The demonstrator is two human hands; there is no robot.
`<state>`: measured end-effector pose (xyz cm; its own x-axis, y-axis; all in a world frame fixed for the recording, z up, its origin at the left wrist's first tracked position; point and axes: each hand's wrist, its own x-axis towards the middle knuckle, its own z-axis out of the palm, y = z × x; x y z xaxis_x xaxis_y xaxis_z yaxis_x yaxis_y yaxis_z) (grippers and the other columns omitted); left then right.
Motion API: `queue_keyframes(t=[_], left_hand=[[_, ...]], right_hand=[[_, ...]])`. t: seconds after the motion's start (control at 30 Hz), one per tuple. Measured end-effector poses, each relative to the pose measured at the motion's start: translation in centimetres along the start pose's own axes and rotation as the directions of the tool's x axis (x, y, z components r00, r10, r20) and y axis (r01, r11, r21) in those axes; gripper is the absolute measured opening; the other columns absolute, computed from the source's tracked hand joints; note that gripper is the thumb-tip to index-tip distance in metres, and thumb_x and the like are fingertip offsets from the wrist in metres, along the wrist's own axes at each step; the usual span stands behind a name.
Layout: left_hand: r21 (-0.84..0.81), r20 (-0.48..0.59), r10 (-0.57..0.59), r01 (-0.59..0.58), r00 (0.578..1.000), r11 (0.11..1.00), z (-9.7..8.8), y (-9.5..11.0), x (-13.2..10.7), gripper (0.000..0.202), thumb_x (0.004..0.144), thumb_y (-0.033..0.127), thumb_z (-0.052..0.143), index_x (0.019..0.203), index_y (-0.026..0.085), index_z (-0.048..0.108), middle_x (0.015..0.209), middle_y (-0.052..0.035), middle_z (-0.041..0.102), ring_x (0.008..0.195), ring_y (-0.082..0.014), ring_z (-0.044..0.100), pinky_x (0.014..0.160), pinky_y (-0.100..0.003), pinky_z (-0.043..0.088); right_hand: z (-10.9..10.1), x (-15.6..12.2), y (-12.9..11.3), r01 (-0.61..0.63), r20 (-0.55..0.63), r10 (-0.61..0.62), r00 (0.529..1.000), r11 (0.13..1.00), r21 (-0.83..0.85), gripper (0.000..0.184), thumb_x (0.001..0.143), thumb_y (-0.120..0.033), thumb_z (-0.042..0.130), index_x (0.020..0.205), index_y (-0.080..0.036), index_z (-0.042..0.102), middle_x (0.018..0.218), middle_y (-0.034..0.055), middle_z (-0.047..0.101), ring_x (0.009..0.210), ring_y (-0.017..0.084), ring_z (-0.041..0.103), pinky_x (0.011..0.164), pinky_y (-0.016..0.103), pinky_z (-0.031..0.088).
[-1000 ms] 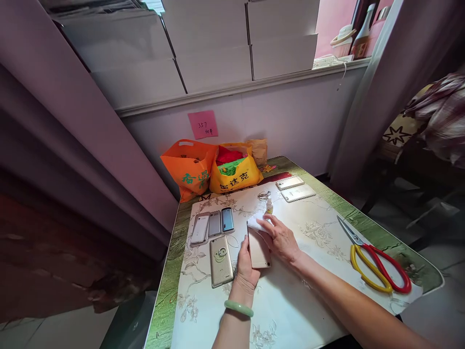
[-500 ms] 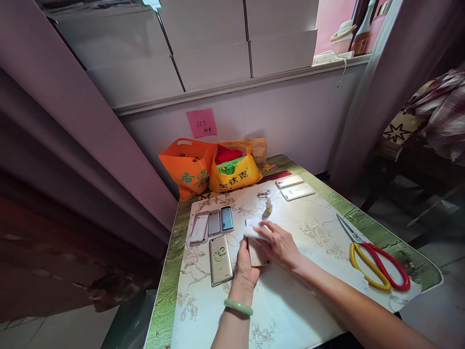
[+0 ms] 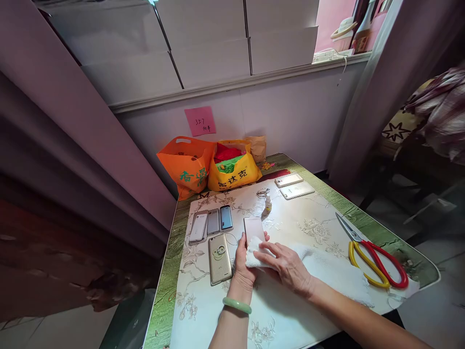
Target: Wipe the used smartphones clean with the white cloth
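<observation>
A smartphone (image 3: 254,228) rests in my left hand (image 3: 244,261), whose fingers wrap round it from below. My right hand (image 3: 285,264) presses a white cloth (image 3: 256,253) onto the lower part of the phone; the rest of that cloth trails right across the table. Just beyond the phone stands a small bottle (image 3: 268,203). To the left lies a gold phone with a ring holder (image 3: 220,259). Behind it are a white phone (image 3: 199,227), a grey phone (image 3: 213,221) and a phone with a blue screen (image 3: 225,217).
Large scissors with red and yellow handles (image 3: 370,254) lie open at the right. Two gold phones, one a pale gold phone (image 3: 297,190), sit at the back right near eyeglasses (image 3: 262,193). An orange bag (image 3: 187,162) and a yellow bag (image 3: 236,172) stand along the wall.
My right hand has slid the cloth down the phone toward me, uncovering its upper part. The trailing cloth now shows on the right. My left hand keeps its hold.
</observation>
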<state>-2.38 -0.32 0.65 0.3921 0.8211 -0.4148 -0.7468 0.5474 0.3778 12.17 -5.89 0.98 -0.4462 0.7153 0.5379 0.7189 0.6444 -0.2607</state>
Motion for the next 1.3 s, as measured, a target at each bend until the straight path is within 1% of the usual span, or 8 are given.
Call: queue_keyframes(t=[0.13,0.3,0.57,0.7,0.8,0.93,1.07,1.3], left_hand=[[-0.021,-0.134,0.069,-0.072,0.989,0.997,-0.1,-0.3,0.4,0.038,0.099,0.034,0.049,0.120,0.009,0.067,0.089,-0.0108,0.077,0.091,-0.0241,0.073,0.093,-0.038,0.055],[0.041,-0.093,0.118,-0.115,0.989,0.993,-0.1,-0.7,0.8,0.039,0.099,0.041,0.051,0.118,0.012,0.069,0.101,-0.0114,0.077,0.097,-0.0243,0.072,0.095,-0.039,0.054],[0.018,-0.100,0.139,-0.138,0.985,0.990,0.1,-0.7,0.2,0.033,0.097,0.039,0.055,0.112,0.015,0.073,0.106,-0.0101,0.078,0.102,-0.0241,0.071,0.099,-0.039,0.052],[-0.009,-0.116,0.175,-0.177,0.978,0.984,0.5,-0.8,-0.2,0.032,0.098,0.037,0.055,0.114,0.016,0.072,0.108,-0.0088,0.078,0.098,-0.0215,0.072,0.098,-0.036,0.053],[-0.004,-0.096,0.130,-0.131,0.987,0.991,1.0,-0.7,-0.7,0.035,0.097,0.040,0.058,0.118,0.015,0.071,0.108,-0.0096,0.078,0.099,-0.0225,0.072,0.097,-0.036,0.053],[0.013,-0.096,0.067,-0.066,0.993,0.998,1.5,-0.4,-1.1,0.039,0.094,0.044,0.062,0.116,0.013,0.071,0.098,-0.0097,0.078,0.092,-0.0221,0.073,0.091,-0.034,0.055],[-0.031,-0.162,0.158,-0.165,0.974,0.986,1.9,-0.7,-1.1,0.038,0.093,0.042,0.065,0.117,0.014,0.070,0.102,-0.0086,0.079,0.091,-0.0201,0.073,0.088,-0.032,0.056],[-0.004,-0.193,0.281,-0.288,0.940,0.958,1.8,-1.9,-0.8,0.037,0.092,0.039,0.067,0.118,0.013,0.071,0.112,-0.0114,0.077,0.100,-0.0222,0.072,0.092,-0.033,0.055]], right_hand=[[0.8,2.9,2.0,-0.125,-0.063,0.124,0.990,0.992,-0.009,0.036,0.095,-0.020,0.056,0.129,-0.027,0.064,0.129,0.0091,0.064,0.099,0.022,0.065,0.085,0.034,0.055],[2.5,4.2,3.7,-0.283,-0.117,0.279,0.953,0.959,-0.013,0.034,0.098,-0.022,0.053,0.130,-0.029,0.065,0.131,0.0072,0.064,0.111,0.023,0.064,0.093,0.035,0.053],[2.5,3.4,3.9,-0.247,-0.140,0.253,0.957,0.967,0.060,0.040,0.096,-0.029,0.056,0.136,-0.027,0.062,0.139,0.0083,0.061,0.114,0.025,0.060,0.098,0.040,0.048],[1.8,3.4,3.4,-0.244,-0.172,0.250,0.953,0.968,0.055,0.042,0.094,-0.033,0.061,0.136,-0.031,0.062,0.139,0.0048,0.063,0.125,0.030,0.053,0.114,0.055,0.029],[1.5,3.3,3.5,-0.244,-0.185,0.251,0.950,0.968,0.062,0.045,0.094,-0.033,0.062,0.139,-0.034,0.059,0.138,0.0027,0.064,0.133,0.032,0.046,0.119,0.061,0.015],[1.9,2.9,4.1,-0.227,-0.139,0.245,0.960,0.965,0.134,0.053,0.092,-0.025,0.057,0.145,-0.030,0.053,0.143,0.0063,0.060,0.129,0.029,0.053,0.117,0.059,0.027],[2.5,2.4,4.4,-0.228,-0.103,0.258,0.961,0.945,0.236,0.061,0.087,-0.017,0.053,0.147,-0.027,0.050,0.151,0.0098,0.050,0.129,0.027,0.055,0.106,0.047,0.048],[2.4,2.3,4.1,-0.263,-0.113,0.298,0.948,0.932,0.249,0.063,0.083,-0.008,0.054,0.143,-0.028,0.056,0.140,0.0113,0.057,0.119,0.027,0.063,0.099,0.044,0.056]])
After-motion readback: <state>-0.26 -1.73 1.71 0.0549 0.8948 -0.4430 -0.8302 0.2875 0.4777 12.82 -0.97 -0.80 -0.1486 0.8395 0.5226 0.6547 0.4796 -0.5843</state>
